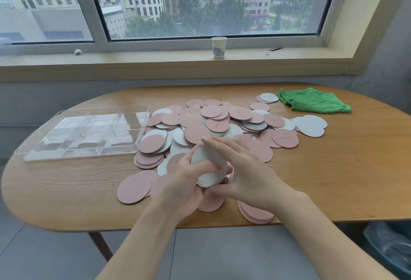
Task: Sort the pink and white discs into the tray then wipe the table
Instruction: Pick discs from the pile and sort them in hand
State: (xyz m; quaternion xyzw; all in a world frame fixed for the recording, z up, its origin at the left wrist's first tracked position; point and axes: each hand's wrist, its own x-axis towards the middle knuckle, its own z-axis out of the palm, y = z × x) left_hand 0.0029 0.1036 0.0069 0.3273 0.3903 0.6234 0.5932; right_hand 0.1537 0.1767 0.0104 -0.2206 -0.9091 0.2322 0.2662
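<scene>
Near the front edge of the wooden bench [66, 193], both hands work over a small stack of white discs [208, 168] lifted just above the loose pile of pink and white discs [222, 124]. My guess is that the stack is raised so its edges can be squared up and the colours kept apart before it goes into a compartment. The left hand [189, 181] cradles the stack from below, its grip closed around the discs with the thumb lying across the top face. The right hand [242, 168] has its fingers nearly straight along the far edge of the stack and its thumb at the near edge, so its grip is a light pinch steadying the discs rather than a clench. The clear tray [86, 134] sits to the left, just beside the pile, and its compartments look as yet unfilled, which suggests the sorting is at an early stage. A green cloth [315, 100] lies at the far right of the bench, apart from the hands, presumably waiting for the wiping. On the windowsill stands a paper cup [219, 47].
</scene>
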